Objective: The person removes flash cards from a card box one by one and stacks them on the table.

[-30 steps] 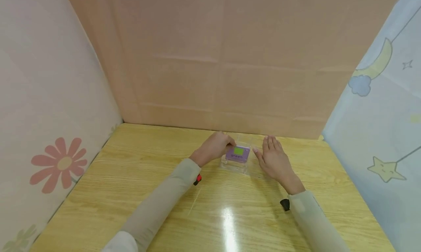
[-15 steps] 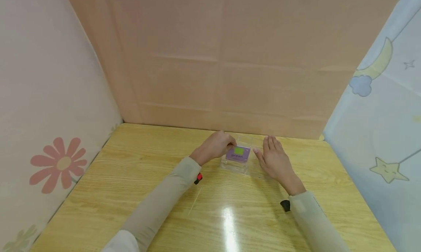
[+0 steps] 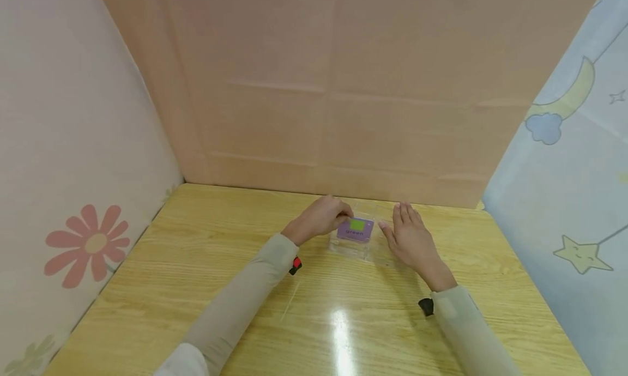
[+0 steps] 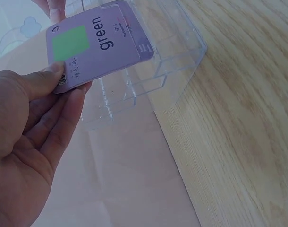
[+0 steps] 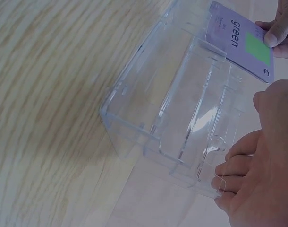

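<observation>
A purple flash card (image 3: pixel 354 237) with a green square and the word "green" stands tilted in the left part of a clear plastic tiered holder (image 5: pixel 177 109). Its lower edge sits behind a transparent front wall, as the left wrist view shows. My left hand (image 3: pixel 321 218) pinches the card's upper corner between thumb and fingers. At the holder's right end, my right hand (image 3: pixel 411 240) has its fingers straight, with the fingertips against the back edge in the right wrist view. Stepped compartments right of the card are see-through.
The holder stands on a wood-grain table (image 3: pixel 235 310) near its far edge, close to a tan backdrop (image 3: pixel 314 120). A flower-printed panel (image 3: pixel 93 147) rises at the left, and a panel with moon and star (image 3: pixel 569 190) at the right.
The hands, card and holder stay almost exactly where they were. Only the right-hand panel has shifted slightly to the right in the view.
</observation>
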`<state>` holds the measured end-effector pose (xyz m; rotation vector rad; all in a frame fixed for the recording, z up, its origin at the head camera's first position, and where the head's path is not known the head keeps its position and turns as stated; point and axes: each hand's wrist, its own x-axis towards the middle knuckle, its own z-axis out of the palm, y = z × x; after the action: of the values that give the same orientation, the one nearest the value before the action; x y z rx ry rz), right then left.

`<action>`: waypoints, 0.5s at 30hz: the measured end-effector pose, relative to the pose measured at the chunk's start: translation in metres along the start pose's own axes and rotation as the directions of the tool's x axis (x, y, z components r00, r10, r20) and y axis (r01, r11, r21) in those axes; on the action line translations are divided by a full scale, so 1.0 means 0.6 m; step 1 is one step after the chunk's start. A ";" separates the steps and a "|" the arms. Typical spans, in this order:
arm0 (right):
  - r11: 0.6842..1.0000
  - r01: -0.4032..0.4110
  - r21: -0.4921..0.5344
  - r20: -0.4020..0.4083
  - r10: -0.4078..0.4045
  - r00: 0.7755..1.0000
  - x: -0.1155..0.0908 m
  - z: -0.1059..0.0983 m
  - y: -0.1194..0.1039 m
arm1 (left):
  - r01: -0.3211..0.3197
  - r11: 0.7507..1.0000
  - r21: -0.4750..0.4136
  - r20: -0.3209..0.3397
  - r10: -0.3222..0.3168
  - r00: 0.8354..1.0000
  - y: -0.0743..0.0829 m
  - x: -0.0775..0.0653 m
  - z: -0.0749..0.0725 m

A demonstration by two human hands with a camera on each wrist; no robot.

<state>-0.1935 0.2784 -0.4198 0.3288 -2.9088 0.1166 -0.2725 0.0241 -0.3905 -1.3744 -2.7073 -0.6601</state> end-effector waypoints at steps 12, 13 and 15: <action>1.000 0.001 0.009 0.005 -0.001 1.000 0.001 -0.001 -0.004 | 0.046 0.997 -0.066 -0.050 -0.050 0.998 -0.010 -0.007 0.015; 1.000 -0.002 0.007 0.004 0.001 1.000 0.001 -0.001 -0.004 | 0.047 0.996 -0.074 -0.057 -0.051 0.997 -0.011 -0.006 0.016; 1.000 -0.002 0.008 0.003 0.002 1.000 0.001 -0.002 -0.004 | 0.053 0.994 -0.093 -0.065 -0.059 0.996 -0.013 -0.005 0.019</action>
<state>-0.1934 0.2757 -0.4182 0.3276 -2.9126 0.1284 -0.2750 0.0222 -0.4044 -1.2731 -2.7032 -0.8291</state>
